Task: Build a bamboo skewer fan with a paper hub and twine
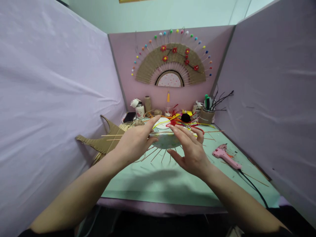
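Observation:
Above the green tabletop, a pale patterned half-round piece (166, 141) is held up, with thin sticks fanning out from its lower edge and more sticks at its sides. My left hand (138, 139) grips its left end between thumb and fingers. At the right end, my right hand (191, 149) has its fingers spread along the top edge, the thumb apart below. Just behind the piece lies a white disc (162, 123). Yellow and red strips lie around it, partly hidden by my fingers.
A pink glue gun (227, 157) with a black cord lies at the right. Cut cardboard (108, 138) is at the left. Jars, twine, a phone (129, 117) and a twig holder (206, 116) stand behind. A decorated fan (172, 59) hangs on the back panel.

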`<state>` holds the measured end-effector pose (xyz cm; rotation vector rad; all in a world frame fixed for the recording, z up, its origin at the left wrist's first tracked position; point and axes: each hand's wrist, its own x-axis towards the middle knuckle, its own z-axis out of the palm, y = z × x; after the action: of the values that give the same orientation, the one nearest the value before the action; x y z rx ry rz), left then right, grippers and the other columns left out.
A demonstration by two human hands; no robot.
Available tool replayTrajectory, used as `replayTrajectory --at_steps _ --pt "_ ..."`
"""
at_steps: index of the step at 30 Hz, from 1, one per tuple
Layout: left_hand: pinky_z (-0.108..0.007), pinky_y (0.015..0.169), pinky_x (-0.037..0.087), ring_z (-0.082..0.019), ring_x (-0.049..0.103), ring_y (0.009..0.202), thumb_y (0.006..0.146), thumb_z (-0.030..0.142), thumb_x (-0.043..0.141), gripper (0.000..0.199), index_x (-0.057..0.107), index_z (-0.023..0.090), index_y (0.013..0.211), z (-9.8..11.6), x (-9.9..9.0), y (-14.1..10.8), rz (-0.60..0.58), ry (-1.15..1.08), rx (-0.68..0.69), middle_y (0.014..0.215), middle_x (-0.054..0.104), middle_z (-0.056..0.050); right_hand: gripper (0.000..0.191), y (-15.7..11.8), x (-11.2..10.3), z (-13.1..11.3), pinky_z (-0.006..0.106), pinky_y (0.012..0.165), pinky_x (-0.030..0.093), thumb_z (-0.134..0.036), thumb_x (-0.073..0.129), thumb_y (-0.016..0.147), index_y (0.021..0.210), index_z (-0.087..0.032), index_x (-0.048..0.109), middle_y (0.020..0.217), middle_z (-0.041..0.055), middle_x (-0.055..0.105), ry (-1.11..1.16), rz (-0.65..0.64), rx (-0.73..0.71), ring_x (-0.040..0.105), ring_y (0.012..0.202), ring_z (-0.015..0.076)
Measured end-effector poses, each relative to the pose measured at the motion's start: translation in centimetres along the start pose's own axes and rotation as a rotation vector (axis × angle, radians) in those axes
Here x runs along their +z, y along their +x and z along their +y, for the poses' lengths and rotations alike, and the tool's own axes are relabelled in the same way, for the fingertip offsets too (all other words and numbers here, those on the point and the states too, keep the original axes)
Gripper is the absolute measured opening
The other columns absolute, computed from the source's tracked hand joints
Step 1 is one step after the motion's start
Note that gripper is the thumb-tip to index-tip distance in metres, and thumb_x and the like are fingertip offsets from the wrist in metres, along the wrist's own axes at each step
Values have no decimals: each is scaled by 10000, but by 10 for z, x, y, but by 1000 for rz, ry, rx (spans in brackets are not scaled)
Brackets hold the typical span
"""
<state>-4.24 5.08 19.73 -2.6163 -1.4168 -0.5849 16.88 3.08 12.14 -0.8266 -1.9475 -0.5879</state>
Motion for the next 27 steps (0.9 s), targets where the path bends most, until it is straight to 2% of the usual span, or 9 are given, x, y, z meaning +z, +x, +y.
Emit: replayTrajectory --at_steps 4,6,12,17,23,27 --pt "-306 752 527 -227 714 923 856 260 637 686 343 263 1475 -1 2 -2 32 5 -1 1035 750 -44 728 -5 5 -1 471 1122 251 -314 611 922 1534 -218 227 1332 128 642 32 -81 -4 571 1278 265" --pt "-307 765 531 -222 714 931 855 257 637 681 349 261 1472 -2 4 -2 49 -7 9 1040 748 -46 743 -6 5 -1 482 1125 256 -322 615 914 1535 -215 222 1346 138 629 59 -76 10 554 1296 273" --pt "-315 775 533 -219 711 930 853 236 646 677 358 255 1465 -6 6 -5 64 -38 21 1058 745 -45 809 -14 -1 12 573 1106 280 -266 650 859 1534 -219 206 1430 203 527 93 78 61 518 1323 325" --pt "-295 751 526 -195 710 870 854 217 646 656 377 262 1451 -7 7 -10 89 -56 30 1014 750 -21 779 -27 -4 25 547 1022 395 -263 676 817 1498 -234 298 1326 165 601 16 173 70 574 1219 327" --pt "-296 773 528 -199 709 902 895 270 608 567 411 269 1427 -8 16 -24 245 0 109 1017 751 -19 679 -35 -5 23 484 1021 379 -243 642 840 1457 -266 358 1187 94 706 -75 194 -23 645 1082 266" --pt "-307 776 527 -202 708 877 931 300 576 476 454 251 1388 -10 23 -34 332 56 196 995 756 -35 623 -40 -5 22 468 1023 371 -204 634 840 1417 -251 404 1145 85 736 -103 197 -50 666 1051 247"
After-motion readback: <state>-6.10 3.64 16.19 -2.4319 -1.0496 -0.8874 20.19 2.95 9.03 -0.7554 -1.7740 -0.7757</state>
